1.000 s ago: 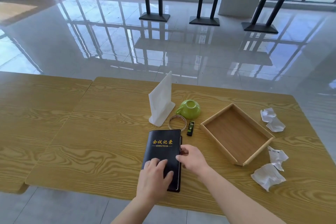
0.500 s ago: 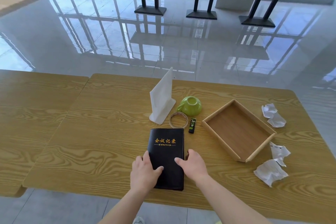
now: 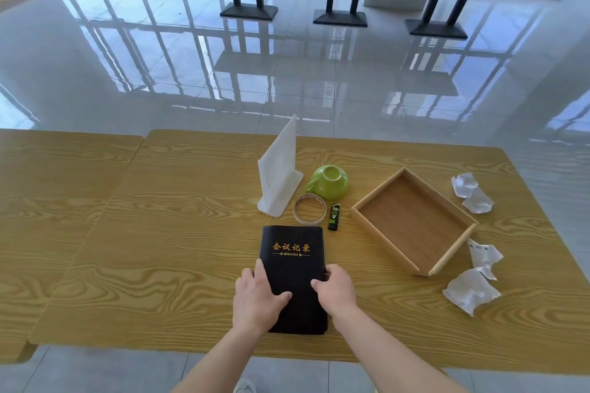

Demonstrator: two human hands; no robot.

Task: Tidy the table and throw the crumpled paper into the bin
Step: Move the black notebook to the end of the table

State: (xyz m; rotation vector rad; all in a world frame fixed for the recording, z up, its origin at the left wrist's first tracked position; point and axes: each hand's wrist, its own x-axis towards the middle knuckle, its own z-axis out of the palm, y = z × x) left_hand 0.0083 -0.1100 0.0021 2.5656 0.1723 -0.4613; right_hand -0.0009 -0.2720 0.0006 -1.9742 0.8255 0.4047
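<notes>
A black notebook (image 3: 292,252) with gold lettering lies flat near the table's front edge. My left hand (image 3: 255,300) grips its left edge, thumb on the cover. My right hand (image 3: 335,289) holds its right edge. Crumpled white paper lies on the right: one wad (image 3: 472,193) behind the wooden tray (image 3: 376,233), another (image 3: 483,257) by its near corner, a third (image 3: 469,292) closest to me. No bin is in view.
A white upright card stand (image 3: 279,179), a green cup (image 3: 329,182) on its side, a tape ring (image 3: 309,209) and a small black-green lighter (image 3: 334,217) sit behind the notebook. A second table (image 3: 48,201) adjoins on the left. Tall table legs (image 3: 247,9) stand far across the glossy floor.
The notebook has been turned from slightly slanted to square with the table edge. My left hand slid from the cover to the left edge; my right hand shifted down along the right edge.
</notes>
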